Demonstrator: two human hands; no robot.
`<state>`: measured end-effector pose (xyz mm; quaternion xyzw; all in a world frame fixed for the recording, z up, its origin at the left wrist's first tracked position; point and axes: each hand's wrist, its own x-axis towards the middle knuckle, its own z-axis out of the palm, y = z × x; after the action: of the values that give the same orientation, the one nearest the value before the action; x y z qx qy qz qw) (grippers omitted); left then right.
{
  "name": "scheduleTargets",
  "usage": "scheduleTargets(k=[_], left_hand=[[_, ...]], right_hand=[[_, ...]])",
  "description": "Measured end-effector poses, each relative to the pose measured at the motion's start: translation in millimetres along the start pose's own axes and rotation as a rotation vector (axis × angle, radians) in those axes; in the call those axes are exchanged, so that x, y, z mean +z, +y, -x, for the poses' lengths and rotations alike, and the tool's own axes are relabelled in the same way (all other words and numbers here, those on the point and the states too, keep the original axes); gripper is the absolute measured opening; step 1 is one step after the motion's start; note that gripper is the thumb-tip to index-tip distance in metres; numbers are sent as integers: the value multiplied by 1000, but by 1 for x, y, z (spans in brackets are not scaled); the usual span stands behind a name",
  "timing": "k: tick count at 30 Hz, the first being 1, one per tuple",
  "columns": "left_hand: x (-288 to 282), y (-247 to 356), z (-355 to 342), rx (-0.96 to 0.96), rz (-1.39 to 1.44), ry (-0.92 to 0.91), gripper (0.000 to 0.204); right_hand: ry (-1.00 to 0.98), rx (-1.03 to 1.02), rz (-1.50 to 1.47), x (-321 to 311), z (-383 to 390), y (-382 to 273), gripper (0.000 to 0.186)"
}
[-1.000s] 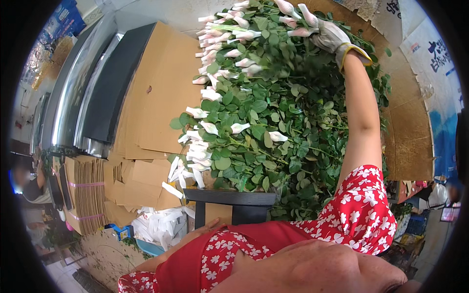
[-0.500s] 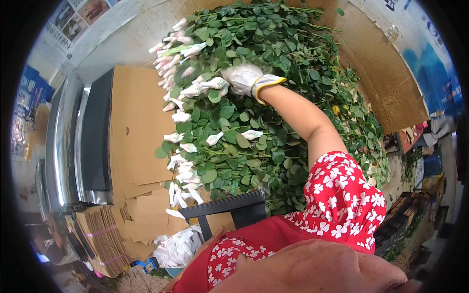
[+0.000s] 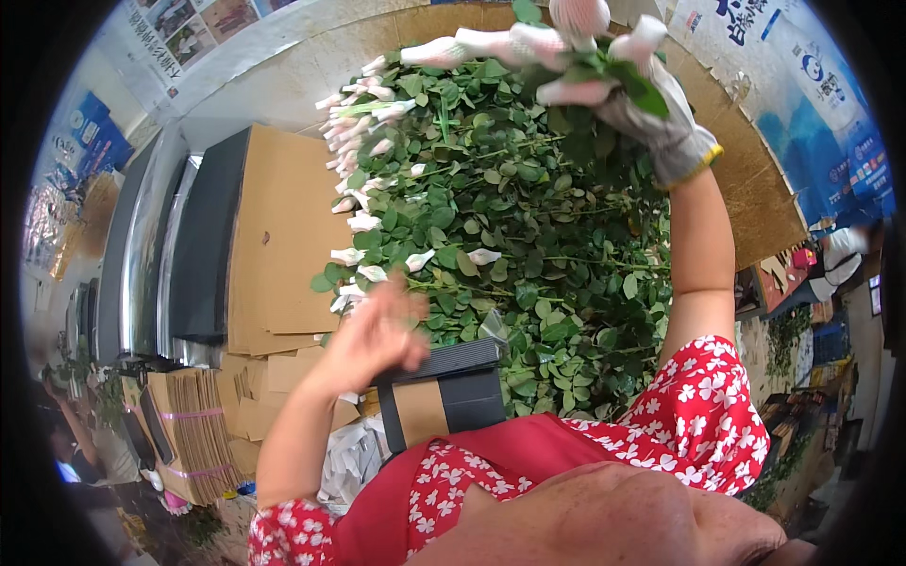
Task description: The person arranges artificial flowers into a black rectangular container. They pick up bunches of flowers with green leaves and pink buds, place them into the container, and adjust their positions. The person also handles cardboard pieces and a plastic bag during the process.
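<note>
My right hand [image 3: 665, 127], in a grey-white glove with a yellow cuff edge, is raised at the upper right. It is closed around several roses [image 3: 576, 90] whose pale pink buds wear white netting sleeves. Their stems run back past the glove, partly hidden by leaves. My bare left hand [image 3: 382, 330] hovers over the near left of the rose pile, blurred, with its fingers apart and nothing visible in it. Below it is a black stack [image 3: 453, 387] with a brown cardboard band. More netted roses [image 3: 519, 222] lie in a thick leafy heap, buds toward the left.
Brown cardboard sheets [image 3: 288, 236] and black sheets [image 3: 212, 236] stand left of the roses. Bundled cardboard [image 3: 193, 439] is at the lower left, near crumpled white material [image 3: 354, 467]. A cardboard wall [image 3: 760, 203] borders the right side.
My right hand has lifted roses out of the heap and swung them up and right. My left hand has risen from beside the black stack to over the pile's near left.
</note>
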<state>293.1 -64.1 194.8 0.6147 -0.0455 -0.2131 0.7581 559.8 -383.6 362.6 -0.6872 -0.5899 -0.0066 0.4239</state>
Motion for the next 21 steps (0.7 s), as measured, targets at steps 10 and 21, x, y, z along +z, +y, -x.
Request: scheduleTargets(k=[10, 21], left_hand=[[2, 27, -184, 609, 607, 634, 21], [-227, -64, -145, 538, 1274, 1012, 56]], right_hand=[[365, 545, 113, 23, 59, 24, 50], [-1503, 1577, 3965, -263, 195, -44, 25]])
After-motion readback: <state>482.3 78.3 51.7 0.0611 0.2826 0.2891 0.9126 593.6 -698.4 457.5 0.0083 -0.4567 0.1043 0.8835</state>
